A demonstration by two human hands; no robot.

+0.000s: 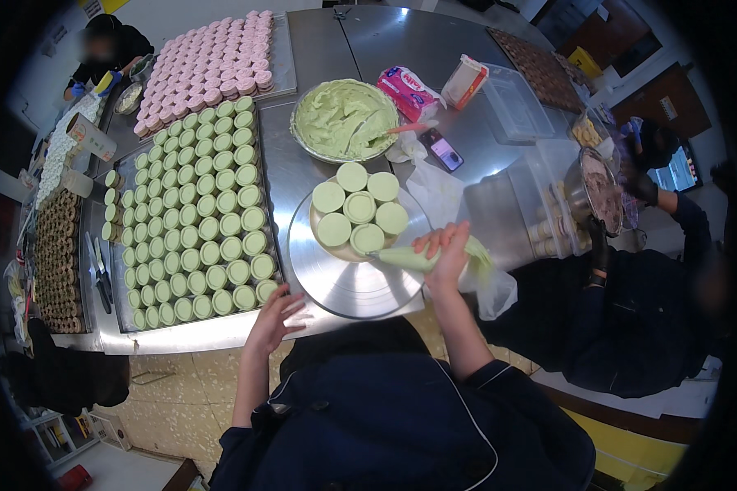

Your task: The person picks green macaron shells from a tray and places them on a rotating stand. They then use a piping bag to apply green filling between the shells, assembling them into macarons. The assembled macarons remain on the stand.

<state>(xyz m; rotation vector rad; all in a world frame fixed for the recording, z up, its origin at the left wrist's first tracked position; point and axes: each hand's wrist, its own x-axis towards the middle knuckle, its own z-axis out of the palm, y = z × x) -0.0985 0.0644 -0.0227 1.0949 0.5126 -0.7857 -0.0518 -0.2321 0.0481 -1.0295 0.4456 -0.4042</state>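
Turntable (348, 293), seven cakes (359, 207), one piping bag (408, 259)

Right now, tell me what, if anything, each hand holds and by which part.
The right hand grips a piping bag around its filled body, behind the narrow end; the left hand holds nothing.

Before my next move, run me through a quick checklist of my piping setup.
1. Piping bag held in the right hand: ok.
2. Nozzle touching the nearest turntable cake: cannot tell; it points there, very close.
3. Left hand empty: ok, fingers spread near the rows of green cakes.
4. Cakes grouped on the turntable: ok, seven.
5. Green cream left in the bowl: ok.
6. Phone off the turntable: ok, on the table beyond it.
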